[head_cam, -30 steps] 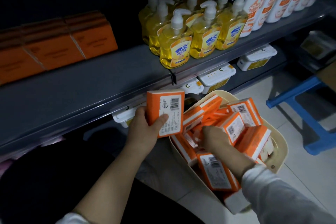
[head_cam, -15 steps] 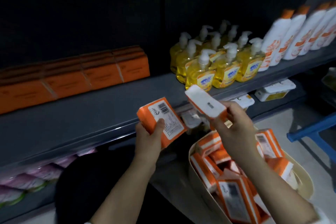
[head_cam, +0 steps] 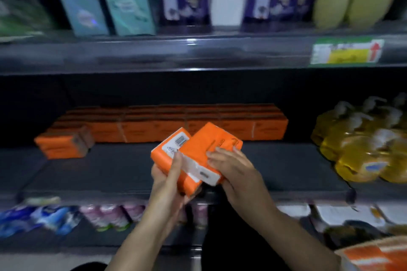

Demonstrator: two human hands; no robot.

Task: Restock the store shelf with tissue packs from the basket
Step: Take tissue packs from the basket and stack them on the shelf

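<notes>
Orange tissue packs (head_cam: 63, 145) lined the dark shelf (head_cam: 105, 171) at the left and back. Over its front edge, the left hand (head_cam: 168, 179) gripped a barcoded pack (head_cam: 168, 149), touching a second pack (head_cam: 209, 144) clasped by the right hand (head_cam: 239, 171). Yellow soap bottles (head_cam: 361, 149) stood at far right.

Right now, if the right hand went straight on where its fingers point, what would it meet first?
The right hand, holding a tissue pack, would probably meet the row of orange packs behind; depth is unclear.
</notes>
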